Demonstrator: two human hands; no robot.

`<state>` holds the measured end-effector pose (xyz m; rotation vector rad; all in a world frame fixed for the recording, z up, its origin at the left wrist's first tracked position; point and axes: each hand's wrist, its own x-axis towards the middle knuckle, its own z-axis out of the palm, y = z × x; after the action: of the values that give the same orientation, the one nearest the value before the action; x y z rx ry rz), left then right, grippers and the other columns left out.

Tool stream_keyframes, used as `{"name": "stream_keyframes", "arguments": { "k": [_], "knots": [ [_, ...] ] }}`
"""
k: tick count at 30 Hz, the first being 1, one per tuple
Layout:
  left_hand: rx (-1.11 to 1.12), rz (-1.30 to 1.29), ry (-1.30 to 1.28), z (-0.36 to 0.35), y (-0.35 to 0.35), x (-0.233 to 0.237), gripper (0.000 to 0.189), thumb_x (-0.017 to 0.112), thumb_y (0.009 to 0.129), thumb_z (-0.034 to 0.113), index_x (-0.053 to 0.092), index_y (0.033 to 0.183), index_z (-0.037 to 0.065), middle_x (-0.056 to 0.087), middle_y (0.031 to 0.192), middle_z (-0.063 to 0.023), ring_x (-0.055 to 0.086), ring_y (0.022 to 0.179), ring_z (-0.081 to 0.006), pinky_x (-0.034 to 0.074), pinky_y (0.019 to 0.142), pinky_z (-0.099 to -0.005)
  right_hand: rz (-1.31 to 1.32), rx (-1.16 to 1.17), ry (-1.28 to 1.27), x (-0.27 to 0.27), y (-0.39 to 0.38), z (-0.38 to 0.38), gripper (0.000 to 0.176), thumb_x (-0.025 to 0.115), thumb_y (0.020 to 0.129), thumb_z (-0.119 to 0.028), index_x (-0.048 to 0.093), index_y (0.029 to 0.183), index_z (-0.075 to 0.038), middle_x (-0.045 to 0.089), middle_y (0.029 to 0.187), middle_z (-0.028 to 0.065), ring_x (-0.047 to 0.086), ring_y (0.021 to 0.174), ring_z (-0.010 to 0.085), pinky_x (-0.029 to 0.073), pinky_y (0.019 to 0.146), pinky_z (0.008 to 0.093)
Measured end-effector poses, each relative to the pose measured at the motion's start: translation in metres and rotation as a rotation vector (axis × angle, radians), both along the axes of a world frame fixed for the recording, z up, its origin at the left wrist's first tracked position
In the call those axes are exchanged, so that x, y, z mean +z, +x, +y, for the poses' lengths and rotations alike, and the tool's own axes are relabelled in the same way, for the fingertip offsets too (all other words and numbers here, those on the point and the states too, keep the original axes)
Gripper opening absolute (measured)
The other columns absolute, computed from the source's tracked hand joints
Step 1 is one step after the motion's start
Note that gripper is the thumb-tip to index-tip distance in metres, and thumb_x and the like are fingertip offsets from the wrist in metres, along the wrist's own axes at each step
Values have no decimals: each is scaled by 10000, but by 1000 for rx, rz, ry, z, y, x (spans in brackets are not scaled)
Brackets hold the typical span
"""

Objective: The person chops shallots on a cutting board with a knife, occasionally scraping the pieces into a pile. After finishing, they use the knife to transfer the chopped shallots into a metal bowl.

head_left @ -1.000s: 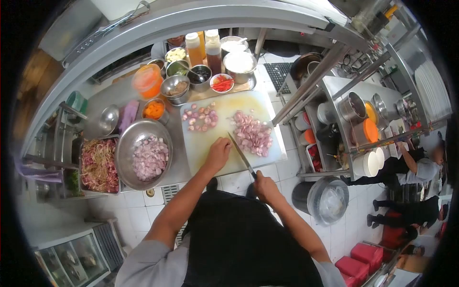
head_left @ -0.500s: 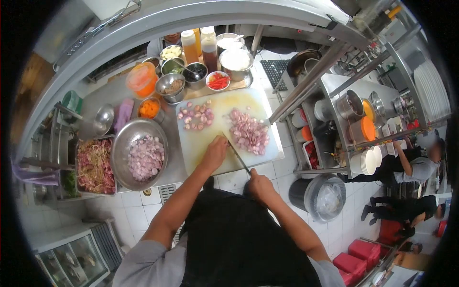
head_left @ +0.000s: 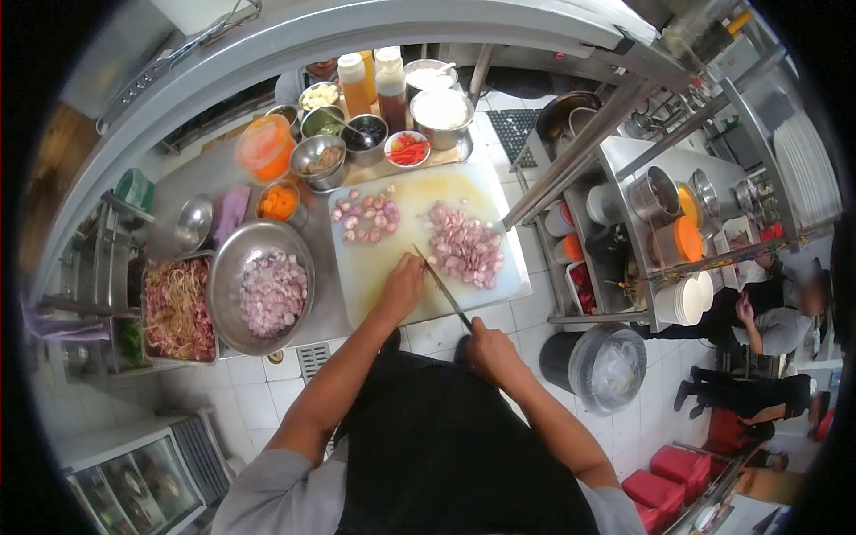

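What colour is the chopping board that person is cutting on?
The chopping board under the knife is white, stained yellowish; head view shows it.

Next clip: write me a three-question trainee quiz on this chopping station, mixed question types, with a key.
1. True or false: the right hand grips the knife.
2. Multiple choice: on the cutting board, where is the pile of sliced shallots?
A. To the right of the blade
B. Under the left palm
C. At the near left corner
3. Short answer: what surface is the left hand pressed down on?

Key: 1 true; 2 A; 3 the cutting board, just left of the blade.
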<state>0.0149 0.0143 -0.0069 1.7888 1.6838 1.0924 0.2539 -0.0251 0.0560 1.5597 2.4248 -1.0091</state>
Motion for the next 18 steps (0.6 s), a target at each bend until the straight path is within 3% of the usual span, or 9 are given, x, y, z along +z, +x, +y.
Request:
{"name": "stream_keyframes", "arguments": {
  "k": [5, 8, 11, 14, 16, 18],
  "knots": [
    [13, -8, -1, -1, 0, 3, 81, 505, 963, 42, 535, 1020, -7, 514, 948, -221, 557, 876, -435, 454, 785, -489, 15, -44, 35, -10, -6, 8, 249, 555, 899, -129, 497, 1071, 42, 645, 781, 325, 643, 741, 510, 511, 681, 589],
    [9, 25, 10, 2, 2, 2, 89, 523, 968, 55, 561, 1018, -8, 537, 986, -219, 578, 878, -449, 473, 758, -505, 0, -37, 34, 14, -1, 6, 250, 565, 905, -137, 496, 1078, 30, 642, 756, 321, 639, 733, 514, 503, 668, 599],
    [29, 20, 25, -1, 4, 3, 85, 518, 970, 52, 557, 1007, -13, 528, 995, -224, 577, 880, -447, 471, 759, -504, 48, 56, 69, -17, 20, 2, 240, 561, 919, -146, 486, 1086, 10, 635, 750, 324, 623, 732, 531, 491, 667, 603],
    [11, 58, -14, 1, -1, 9, 138, 515, 961, 38, 581, 1073, -11, 547, 1036, -203, 589, 922, -413, 493, 780, -488, 32, -112, -12, 12, 15, 3, 243, 539, 926, -149, 496, 1094, 21, 644, 780, 333, 633, 787, 532, 491, 739, 614],
    [208, 109, 162, 6, -9, 8, 289, 515, 922, 27, 603, 1196, 2, 560, 1046, -189, 583, 965, -400, 488, 866, -468, 61, -90, -37, 19, 16, 7, 247, 540, 932, -166, 499, 1088, 21, 644, 794, 334, 629, 804, 534, 486, 750, 615],
    [227, 225, 252, 24, -32, 11, 326, 523, 916, 31, 605, 1231, 6, 568, 1076, -179, 581, 1004, -386, 490, 892, -461, 88, -70, -71, 17, 20, 7, 253, 542, 938, -183, 502, 1082, 21, 643, 808, 335, 625, 821, 537, 480, 762, 615]
  ]
}}
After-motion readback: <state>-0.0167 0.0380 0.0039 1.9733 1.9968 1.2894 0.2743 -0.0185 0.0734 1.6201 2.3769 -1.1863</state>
